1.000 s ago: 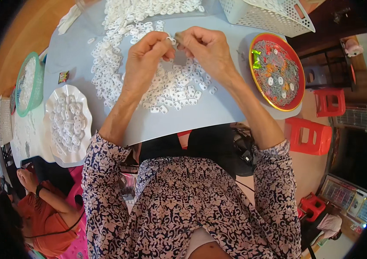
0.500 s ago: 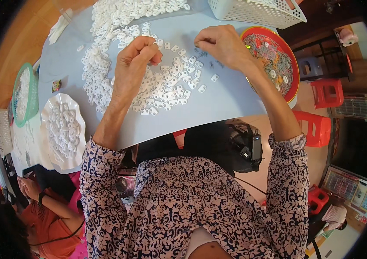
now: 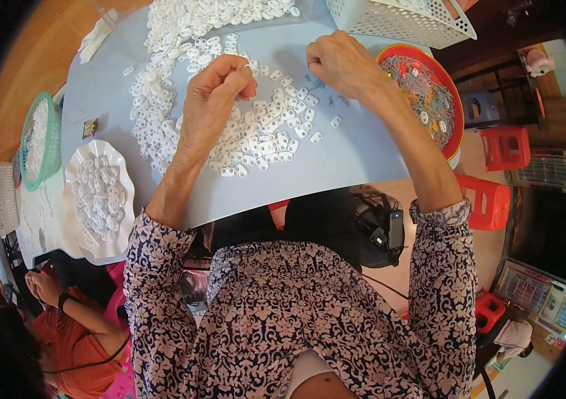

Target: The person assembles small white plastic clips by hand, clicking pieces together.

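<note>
Small white oval plastic pieces with two holes (image 3: 266, 126) lie spread over the table around and beneath my left hand (image 3: 218, 86). Its fingers are curled inward, thumb pressed against them, and whatever it grips is hidden. My right hand (image 3: 344, 65) hovers over the table with its back toward me, fingers bent closed and their tips mostly out of sight. Just below those fingers lie a few small dark metal bits (image 3: 338, 101), too small to name. Beside my right wrist stands a red bowl (image 3: 448, 76) holding grey metal pins or screws and several white pieces.
A clear tray heaped with white pieces (image 3: 223, 14) sits at the far side, near a white perforated basket (image 3: 396, 30). On the left are a wavy-rimmed white dish (image 3: 128, 193) and a green basket (image 3: 52, 156). Another person's hands (image 3: 45, 289) show at lower left.
My right hand has turned slightly, so its thumb shows less. My left hand stays closed in nearly the same place. The whole view has shifted a little.
</note>
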The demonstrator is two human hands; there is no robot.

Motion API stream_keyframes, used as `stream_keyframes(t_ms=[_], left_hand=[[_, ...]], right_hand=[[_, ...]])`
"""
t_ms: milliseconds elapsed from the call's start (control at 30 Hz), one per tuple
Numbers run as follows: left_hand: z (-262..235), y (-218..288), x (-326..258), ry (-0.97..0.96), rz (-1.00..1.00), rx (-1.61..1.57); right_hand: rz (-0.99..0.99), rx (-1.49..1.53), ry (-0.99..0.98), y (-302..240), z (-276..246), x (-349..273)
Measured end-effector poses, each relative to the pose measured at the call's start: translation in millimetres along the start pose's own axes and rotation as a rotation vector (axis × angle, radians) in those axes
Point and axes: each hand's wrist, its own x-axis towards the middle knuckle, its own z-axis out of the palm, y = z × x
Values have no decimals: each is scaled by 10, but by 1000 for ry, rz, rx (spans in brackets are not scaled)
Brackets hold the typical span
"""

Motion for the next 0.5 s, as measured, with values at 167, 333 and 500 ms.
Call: stream_keyframes(t_ms=[167,333,500], left_hand=[[9,26,4,5,-18,31],[20,26,-7,-33,-42,14],[43,24,-6,-93,-56,27]], right_hand=[[13,131,31,-150,-36,-25],[173,1100,80,-422,94,-127],[276,1402,126,-575,257,-169]])
